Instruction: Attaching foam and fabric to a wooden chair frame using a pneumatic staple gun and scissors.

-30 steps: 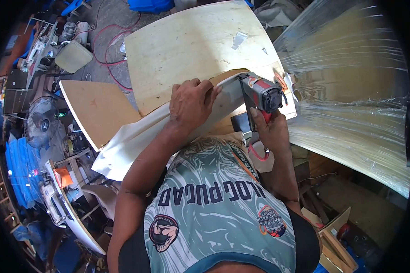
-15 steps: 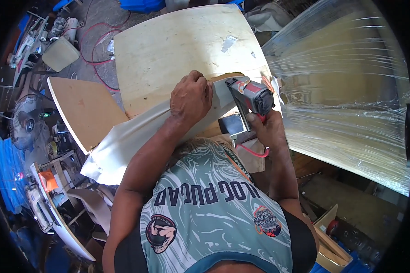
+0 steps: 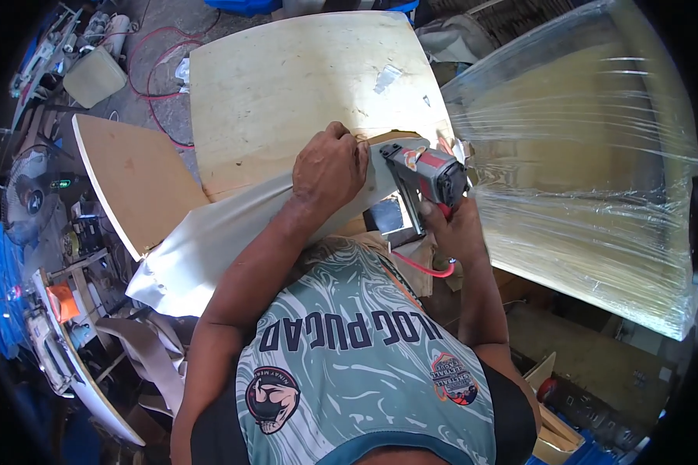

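A pale white sheet of upholstery material (image 3: 202,240) is stretched along the near edge of a curved wooden panel. Over its upper edge my left hand (image 3: 329,167) is closed, knuckles up and fingertips hidden, pinching the material. My right hand (image 3: 456,225) is wrapped around the handle of a grey and red air staple gun (image 3: 430,170). The gun's nose lies over the sheet, a little right of my left hand. Whether the nose touches the material I cannot tell. A red air hose (image 3: 426,267) runs from the gun's lower end.
A large pale plywood panel (image 3: 310,77) lies ahead, with a smaller brown board (image 3: 136,178) joined at its left. On the right stands a big panel wrapped in clear plastic film (image 3: 574,178). A fan (image 3: 35,190) stands at far left; another red hose (image 3: 151,97) loops over the floor.
The staple gun's nose has come slightly nearer to me. My left hand keeps its grip on the sheet, and the whole view has shifted a little.
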A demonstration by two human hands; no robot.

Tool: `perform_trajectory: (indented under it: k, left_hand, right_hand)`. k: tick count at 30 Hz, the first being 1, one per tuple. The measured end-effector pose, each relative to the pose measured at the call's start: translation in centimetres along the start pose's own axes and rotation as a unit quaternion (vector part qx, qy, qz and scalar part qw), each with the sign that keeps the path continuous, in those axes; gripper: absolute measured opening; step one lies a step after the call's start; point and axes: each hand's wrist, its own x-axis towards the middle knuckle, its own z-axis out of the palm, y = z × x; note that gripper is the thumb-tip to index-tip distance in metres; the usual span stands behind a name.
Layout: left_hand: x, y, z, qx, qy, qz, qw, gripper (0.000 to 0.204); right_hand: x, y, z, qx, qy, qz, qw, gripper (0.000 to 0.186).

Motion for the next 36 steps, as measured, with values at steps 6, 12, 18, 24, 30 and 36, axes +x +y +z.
perform_trajectory:
  k: [6,12,18,24,30,36]
  left_hand:
    - [0.2,0.0,-0.1,0.008,-0.005,-0.009,1.0,0.029]
    - [0.2,-0.3,-0.2,-0.001,-0.007,-0.015,1.0,0.03]
    - [0.1,-0.3,0.0,-0.003,0.027,0.011,1.0,0.028]
    - [-0.1,-0.9,-0.1,-0.003,0.025,0.018,1.0,0.028]
    - [-0.1,-0.2,-0.6,0.007,-0.015,0.009,1.0,0.026]
    - [0.0,-0.3,-0.1,-0.083,0.075,0.101,0.989,0.029]
  right_hand:
    - [0.3,-0.9,1.4,0.019,-0.002,-0.08,0.997,0.035]
    - [0.0,-1.5,1.6,-0.027,-0.005,-0.021,0.999,0.037]
    - [-2.4,1.4,1.8,0.206,0.009,-0.039,0.978,0.026]
    - [-5.0,3.5,1.2,0.15,-0.019,0.032,0.988,0.032]
    - [-6.8,3.4,1.4,-0.075,-0.077,0.137,0.985,0.044]
    - [-12.2,6.7,6.2,-0.116,-0.077,0.246,0.959,0.063]
